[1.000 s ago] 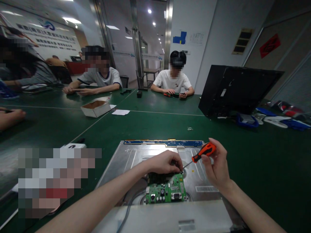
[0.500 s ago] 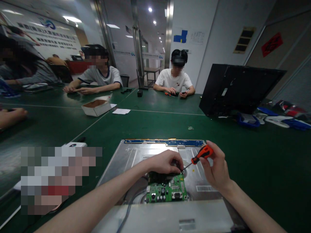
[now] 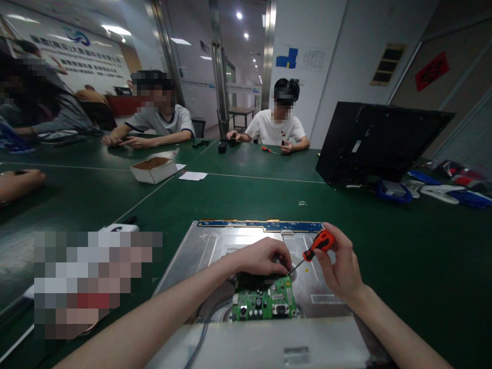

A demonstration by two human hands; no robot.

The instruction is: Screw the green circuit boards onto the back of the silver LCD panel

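Observation:
The red-and-black handle of a screwdriver (image 3: 320, 244) is gripped in the fingers of my right hand (image 3: 344, 261). Its thin shaft slants down to the left, with the tip at the upper right corner of a green circuit board (image 3: 265, 297). Beside that tip, my left hand (image 3: 267, 256) has its thumb and fingers pinched together; what they hold is too small to make out. The board sits on the metal back of a flat display panel (image 3: 215, 238), which lies on the green table. A blue circuit strip (image 3: 234, 224) runs along the panel's far edge.
A black monitor housing (image 3: 376, 141) stands at the right, near blue-and-white tools (image 3: 442, 192). An open white box (image 3: 154, 169) and paper (image 3: 192, 176) lie further back. A grey cable (image 3: 202, 338) crosses the panel's near left. Co-workers sit across the table.
My hands and the screwdriver stay almost in place. Across the table, a co-worker's hand has moved left to a small black object, and their red screwdriver now lies on the table.

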